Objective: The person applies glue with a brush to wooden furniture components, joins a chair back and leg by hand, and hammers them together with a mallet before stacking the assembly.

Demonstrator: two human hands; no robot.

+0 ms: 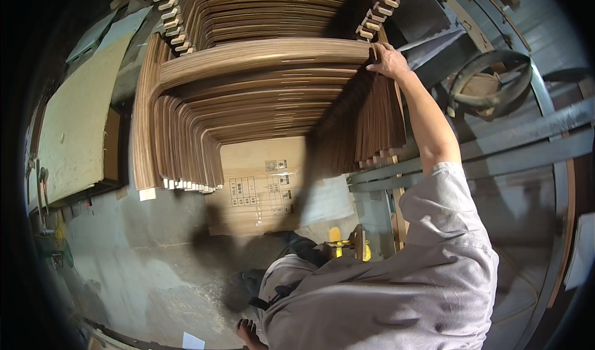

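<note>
In the upper middle, a dense row of brown U-shaped wooden frames (266, 62) with striped grain stands nested, pale tenons showing at their ends. My right hand (389, 63) reaches out to the right-hand corner of the nearest frame, its thumb on the near side and its fingers over the edge. That frame sits slightly apart from those behind it. Low in the view, my left hand (247, 331) hangs beside my body, its fingers loosely parted and no object seen in it.
A printed cardboard sheet (263, 192) lies below the frames. On the left stands a pale board-topped surface (77, 114). Metal rails (489, 148) run along the right, near a dark curved loop-shaped object (489, 83). Something yellow (338, 243) sits near my body.
</note>
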